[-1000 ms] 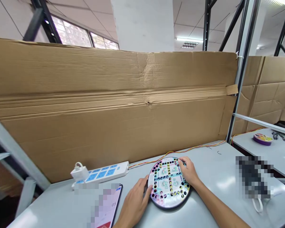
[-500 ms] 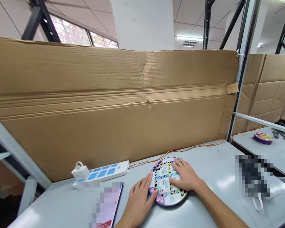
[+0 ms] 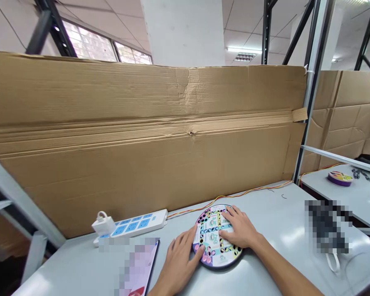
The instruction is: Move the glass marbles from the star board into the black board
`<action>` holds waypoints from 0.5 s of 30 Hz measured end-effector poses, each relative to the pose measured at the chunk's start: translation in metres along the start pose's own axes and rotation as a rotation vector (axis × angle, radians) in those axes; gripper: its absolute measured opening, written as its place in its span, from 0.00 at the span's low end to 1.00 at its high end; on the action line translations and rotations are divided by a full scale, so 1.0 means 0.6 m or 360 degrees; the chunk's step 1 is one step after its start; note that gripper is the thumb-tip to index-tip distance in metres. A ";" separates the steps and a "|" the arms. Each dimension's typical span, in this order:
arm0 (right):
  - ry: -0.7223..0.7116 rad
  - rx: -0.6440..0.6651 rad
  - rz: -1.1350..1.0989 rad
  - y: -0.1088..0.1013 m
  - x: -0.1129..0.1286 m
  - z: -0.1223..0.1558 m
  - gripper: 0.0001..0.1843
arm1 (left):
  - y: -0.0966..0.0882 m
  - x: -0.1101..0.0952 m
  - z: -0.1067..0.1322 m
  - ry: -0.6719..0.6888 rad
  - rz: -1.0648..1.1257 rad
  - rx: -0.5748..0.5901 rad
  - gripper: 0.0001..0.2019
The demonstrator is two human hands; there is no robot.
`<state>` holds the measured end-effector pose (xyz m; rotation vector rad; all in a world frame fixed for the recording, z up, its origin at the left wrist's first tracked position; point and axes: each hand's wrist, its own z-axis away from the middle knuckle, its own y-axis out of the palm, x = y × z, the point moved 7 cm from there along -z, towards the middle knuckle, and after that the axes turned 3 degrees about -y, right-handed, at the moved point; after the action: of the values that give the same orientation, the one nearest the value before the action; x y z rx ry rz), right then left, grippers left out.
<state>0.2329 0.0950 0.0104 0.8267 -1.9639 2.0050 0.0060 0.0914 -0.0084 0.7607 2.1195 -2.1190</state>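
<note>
A round, colourful game board [image 3: 215,242] with rows of dark holes lies on the grey table [image 3: 271,213] in front of me. My right hand [image 3: 239,231] rests flat on the board's right half, fingers spread and pointing left. Beside the board's left edge lies my left hand [image 3: 180,263], fingers stretched out, with its thumb tip on the board's lower left rim. Neither hand holds anything.
A white power strip [image 3: 132,224] with a plugged-in charger [image 3: 102,225] lies at the back left, a striped cable [image 3: 234,194] running right from it. A phone [image 3: 138,269] sits near the front. A tall cardboard wall [image 3: 148,135] backs the table. Another round board [image 3: 339,178] is on the neighbouring table.
My right hand slid from the board's right rim onto its face and flattened. My left hand shifted slightly along the left edge, and the board turned a little.
</note>
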 end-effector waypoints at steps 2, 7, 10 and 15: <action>0.0008 -0.0046 -0.0022 -0.001 0.000 0.001 0.38 | -0.007 -0.002 0.000 -0.0001 0.0002 -0.0039 0.32; 0.0027 -0.0050 -0.0178 0.008 0.001 0.001 0.38 | -0.022 0.000 -0.003 -0.0116 -0.0060 -0.0098 0.31; 0.0001 -0.0025 -0.0204 0.011 0.006 0.003 0.38 | -0.027 0.002 -0.004 -0.0142 -0.0074 -0.0139 0.31; -0.0068 0.0012 -0.0073 0.009 0.018 0.009 0.38 | -0.027 0.004 -0.003 -0.0135 -0.0063 -0.0190 0.31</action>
<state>0.2225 0.0866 0.0113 0.9151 -1.9423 1.9864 -0.0015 0.0951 0.0056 0.6115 2.2101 -1.9835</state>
